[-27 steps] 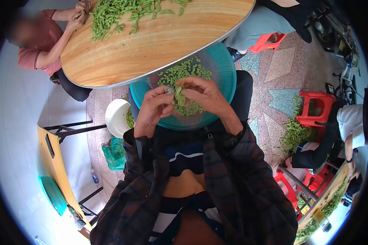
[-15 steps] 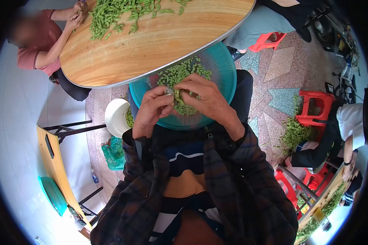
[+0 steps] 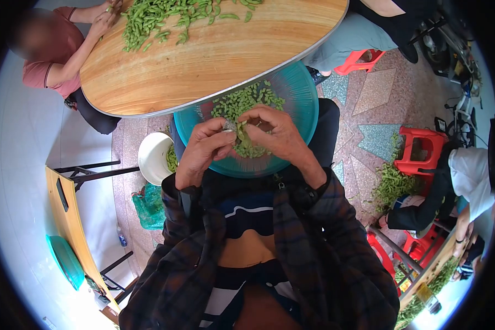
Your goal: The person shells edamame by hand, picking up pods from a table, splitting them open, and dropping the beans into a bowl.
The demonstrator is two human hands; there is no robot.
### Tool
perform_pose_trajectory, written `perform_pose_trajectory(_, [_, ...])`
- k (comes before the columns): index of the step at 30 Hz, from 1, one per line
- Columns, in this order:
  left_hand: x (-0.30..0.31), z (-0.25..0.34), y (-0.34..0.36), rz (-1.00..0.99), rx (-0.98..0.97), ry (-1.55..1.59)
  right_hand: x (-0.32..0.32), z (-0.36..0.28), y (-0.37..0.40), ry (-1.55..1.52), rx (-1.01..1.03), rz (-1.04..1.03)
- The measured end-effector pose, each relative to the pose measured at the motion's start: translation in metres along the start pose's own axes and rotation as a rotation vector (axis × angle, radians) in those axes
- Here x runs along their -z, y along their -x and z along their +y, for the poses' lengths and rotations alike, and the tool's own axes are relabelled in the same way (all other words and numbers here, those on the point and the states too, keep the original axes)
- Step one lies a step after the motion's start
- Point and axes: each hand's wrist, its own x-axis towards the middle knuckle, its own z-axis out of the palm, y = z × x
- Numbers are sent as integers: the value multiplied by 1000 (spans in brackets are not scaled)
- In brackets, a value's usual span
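Note:
Over a teal basin [image 3: 307,118] on my lap, my two hands meet at a green edamame pod [image 3: 242,136]. My right hand [image 3: 278,136] pinches the pod between thumb and bent fingers. My left hand [image 3: 203,151] is closed against the pod's left side, its thumb and forefinger tips pressed together. Something silvery shows at those left fingertips; its kind is too small to tell. Shelled green beans [image 3: 247,99] lie spread on the basin's bottom, partly hidden by my hands.
A round wooden table [image 3: 203,71] overlaps the basin's far edge and bears a heap of pods [image 3: 148,22]. One person [image 3: 52,49] sits at its left. A white bucket [image 3: 155,159] and green mesh bag [image 3: 149,206] stand left. Red stools [image 3: 421,148] and people are right.
My hands stay together at the basin, with only a slight shift of the fingers around the pod. The whole view has tilted a little.

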Motion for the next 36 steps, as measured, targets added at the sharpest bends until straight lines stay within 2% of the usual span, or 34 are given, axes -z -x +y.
perform_pose_trajectory(2, [1,-2,0,12,15,-6,-5,4,1,-199,-170,55])
perform_pose_trajectory(3, [1,-1,0,15,12,-3,-5,6,0,-197,-170,51])
perform_pose_trajectory(5, [1,0,4,97,29,-43,-3,10,-1,-388,-229,177])
perform_pose_trajectory(6, [5,0,8,109,22,-37,-1,13,0,-386,-231,162])
perform_pose_trajectory(9, [34,0,34,250,-26,-88,7,28,4,-262,-282,171])
perform_pose_trajectory(11, [63,3,61,480,-29,-175,13,49,8,-3,-393,179])
perform_pose_trajectory(14, [124,-11,100,718,-139,-123,15,71,12,173,-432,166])
perform_pose_trajectory(15, [137,-17,108,748,-145,-119,17,78,13,168,-426,136])
perform_pose_trajectory(17, [173,-17,129,873,-75,-211,16,96,11,434,-317,132])
perform_pose_trajectory(19, [215,-39,147,971,-15,-228,16,116,14,438,-258,127])
perform_pose_trajectory(21, [249,-63,161,1022,15,-191,11,105,15,416,-366,107])
perform_pose_trajectory(23, [270,-79,169,1061,37,-172,12,101,13,452,-389,44])
perform_pose_trajectory(26, [273,-85,172,1122,27,-254,17,89,15,519,-386,-2])
perform_pose_trajectory(29, [255,-76,163,1141,-130,-219,17,59,10,474,-366,-29])
perform_pose_trajectory(32, [213,-27,143,1156,-238,-281,9,-5,-12,419,-341,-13])
perform_pose_trajectory(34, [199,-5,128,1171,-380,-228,4,-48,-31,308,-277,-23])
perform_pose_trajectory(36, [175,25,113,1159,-507,-253,8,-61,-57,321,-191,5])
